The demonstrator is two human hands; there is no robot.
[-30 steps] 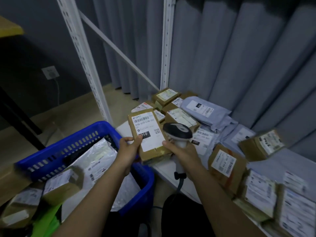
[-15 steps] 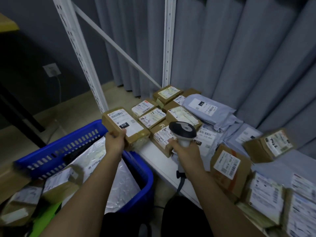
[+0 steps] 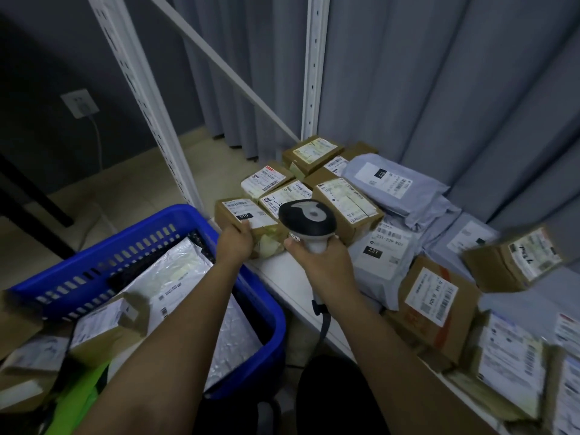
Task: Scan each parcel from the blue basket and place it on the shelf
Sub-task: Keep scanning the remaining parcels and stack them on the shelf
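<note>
My left hand (image 3: 236, 243) grips a brown cardboard parcel (image 3: 241, 216) with a white label and a black "010" sticker, at the near left corner of the white shelf (image 3: 282, 277). The parcel lies flat beside other boxes; whether it rests fully on the shelf I cannot tell. My right hand (image 3: 323, 262) holds the handle of a black and grey barcode scanner (image 3: 307, 218), its head just right of the parcel. The blue basket (image 3: 78, 277) stands lower left with a white bubble mailer (image 3: 175, 277) and boxes inside.
The shelf holds several brown boxes (image 3: 345, 205) and grey mailer bags (image 3: 392, 186) along its length. White perforated uprights (image 3: 310, 67) and a diagonal brace frame it. Grey curtain hangs behind. The scanner cable (image 3: 324, 324) drops below the shelf edge. A wall socket (image 3: 80, 103) sits at left.
My left hand carried the "010" parcel from upright in front of the scanner, laid it flat and moved it right onto the shelf corner. The scanner stayed nearly still.
</note>
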